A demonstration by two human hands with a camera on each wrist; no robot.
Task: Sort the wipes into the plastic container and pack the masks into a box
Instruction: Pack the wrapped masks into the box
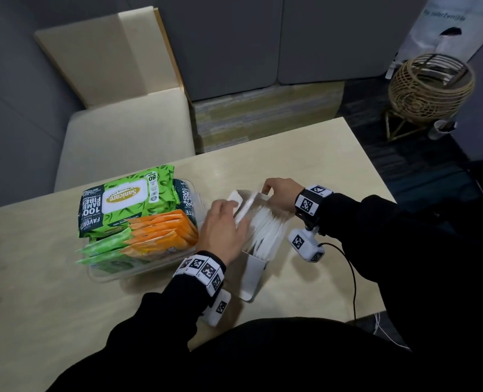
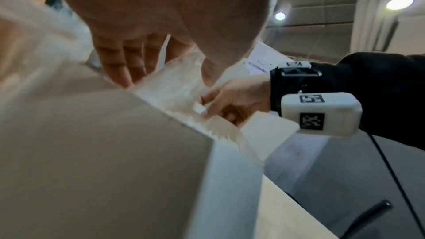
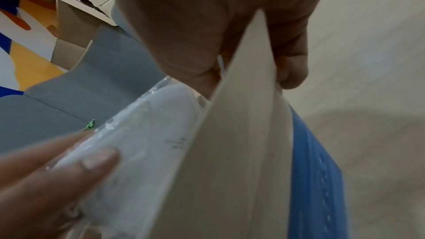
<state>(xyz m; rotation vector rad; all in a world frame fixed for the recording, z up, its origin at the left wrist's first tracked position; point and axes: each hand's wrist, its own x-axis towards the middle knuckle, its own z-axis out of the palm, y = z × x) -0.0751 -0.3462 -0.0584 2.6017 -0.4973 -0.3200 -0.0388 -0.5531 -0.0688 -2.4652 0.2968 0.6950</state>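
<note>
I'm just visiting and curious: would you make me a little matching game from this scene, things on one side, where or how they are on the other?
Things:
1. orange wipe packs
2. white masks
3. right hand
4. wicker basket

Places or states:
A. on the floor beyond the table
B. standing in the open white box
C. pinching a flap of the box
D. in the clear plastic container, beside green packs

Pairs: 1-D, 2-B, 3-C, 4-A
</note>
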